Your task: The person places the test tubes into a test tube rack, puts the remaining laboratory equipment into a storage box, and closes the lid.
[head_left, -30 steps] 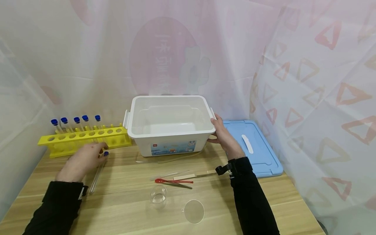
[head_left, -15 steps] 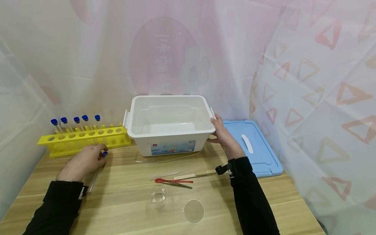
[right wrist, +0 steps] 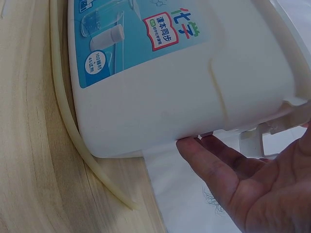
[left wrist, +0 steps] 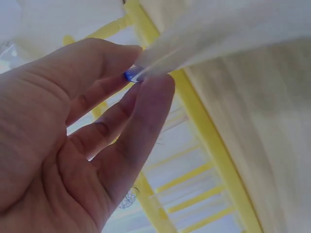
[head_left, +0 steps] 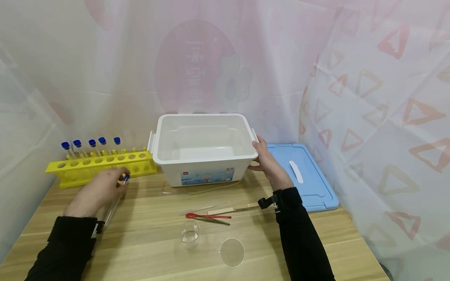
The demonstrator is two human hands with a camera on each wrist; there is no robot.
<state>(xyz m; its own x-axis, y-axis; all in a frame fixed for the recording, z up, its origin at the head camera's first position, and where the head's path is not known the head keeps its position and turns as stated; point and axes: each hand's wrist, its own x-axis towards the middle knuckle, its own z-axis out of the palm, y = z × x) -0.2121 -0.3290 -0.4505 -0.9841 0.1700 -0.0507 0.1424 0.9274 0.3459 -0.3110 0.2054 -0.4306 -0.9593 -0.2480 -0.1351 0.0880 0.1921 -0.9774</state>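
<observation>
My left hand (head_left: 96, 193) pinches a clear test tube (head_left: 111, 212) close to its blue cap (head_left: 126, 177), in front of a yellow test tube rack (head_left: 140, 168). In the left wrist view the thumb and fingertips meet around the tube (left wrist: 170, 51), whose body is blurred. Several blue-capped tubes stand in the rack's holes. My right hand (head_left: 268, 164) holds the right end of a white plastic storage box (head_left: 209, 160) by its handle side. The right wrist view shows fingertips against the box wall (right wrist: 160, 107), below the handle; the thumb is out of that view.
A blue lid (head_left: 313, 183) lies right of the box. Rubber tubing (head_left: 218, 190) runs along its front. Nearer lie a red spoon (head_left: 191, 216), dark tweezers (head_left: 219, 222), a wooden test tube clamp (head_left: 221, 212), a glass beaker (head_left: 190, 235) and a round clear piece (head_left: 232, 253).
The capped end of the tube has moved slightly away from me, toward the rack, with my left hand. The right hand and the box have stayed where they were.
</observation>
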